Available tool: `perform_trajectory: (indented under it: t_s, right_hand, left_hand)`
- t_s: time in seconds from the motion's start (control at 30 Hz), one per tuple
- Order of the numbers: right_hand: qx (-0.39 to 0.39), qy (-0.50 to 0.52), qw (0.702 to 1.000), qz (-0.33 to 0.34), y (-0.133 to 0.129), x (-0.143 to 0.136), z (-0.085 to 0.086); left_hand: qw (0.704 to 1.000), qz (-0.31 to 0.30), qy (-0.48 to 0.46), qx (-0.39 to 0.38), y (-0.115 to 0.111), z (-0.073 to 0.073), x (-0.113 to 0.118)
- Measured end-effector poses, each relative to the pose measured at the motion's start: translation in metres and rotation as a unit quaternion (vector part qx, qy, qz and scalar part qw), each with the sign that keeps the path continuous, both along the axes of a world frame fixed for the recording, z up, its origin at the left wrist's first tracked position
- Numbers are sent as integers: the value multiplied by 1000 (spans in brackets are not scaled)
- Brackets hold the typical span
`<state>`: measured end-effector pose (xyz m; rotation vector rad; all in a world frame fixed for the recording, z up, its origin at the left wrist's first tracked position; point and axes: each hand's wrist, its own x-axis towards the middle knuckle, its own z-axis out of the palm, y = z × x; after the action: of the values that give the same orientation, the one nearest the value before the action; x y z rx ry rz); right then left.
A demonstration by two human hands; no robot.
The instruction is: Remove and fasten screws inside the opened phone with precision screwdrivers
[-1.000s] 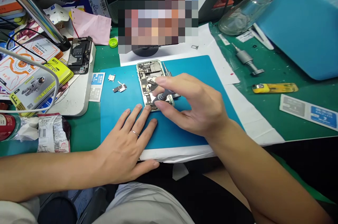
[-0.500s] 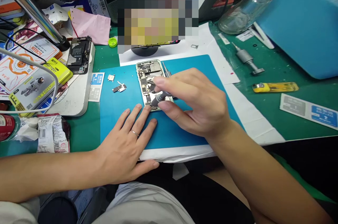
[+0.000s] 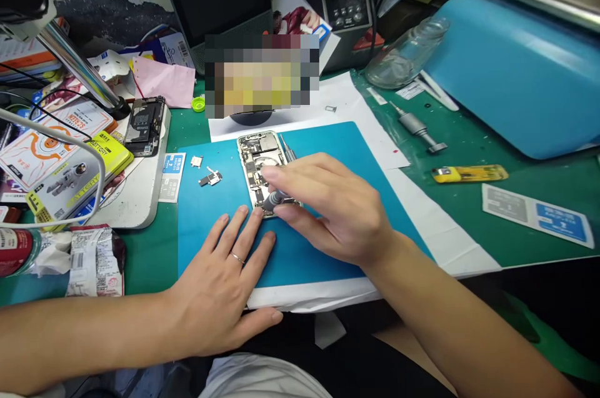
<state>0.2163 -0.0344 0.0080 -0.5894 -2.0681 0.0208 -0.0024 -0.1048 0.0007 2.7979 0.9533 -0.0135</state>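
Note:
An opened phone (image 3: 255, 164) lies on a blue mat (image 3: 323, 267), its circuit boards showing. My right hand (image 3: 337, 207) pinches a grey screwdriver (image 3: 272, 200) over the phone's lower end; its tip is hard to make out. Spread flat on the mat, my left hand (image 3: 229, 279) wears a ring, and its fingertips reach the phone's near edge. Two small metal parts, a square piece (image 3: 196, 161) and a dark-and-silver bracket (image 3: 210, 178), rest left of the phone. Beyond my right hand lies another screwdriver (image 3: 287, 147), partly hidden.
On the left, a white stand (image 3: 150, 210) holds another opened phone (image 3: 144, 126) beside a yellow battery box (image 3: 84, 176). To the right lie a grey screwdriver (image 3: 417, 126), a yellow cutter (image 3: 470, 174), a wipe packet (image 3: 537, 213) and a glass jar (image 3: 407, 54).
The camera view has tilted up, so the bench appears lower and more of its back shows. Both hands keep nearly the same place at the phone, the screwdriver still in my right hand.

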Motion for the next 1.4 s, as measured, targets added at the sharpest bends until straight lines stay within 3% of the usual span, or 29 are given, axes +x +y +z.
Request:
perform_trajectory:
  t_s: [1.4]
  right_hand:
    - [-29, 32, 998, 35, -2, -5, 0]
  left_hand:
    - [1000, 11, -1, -10, -2, -2, -3]
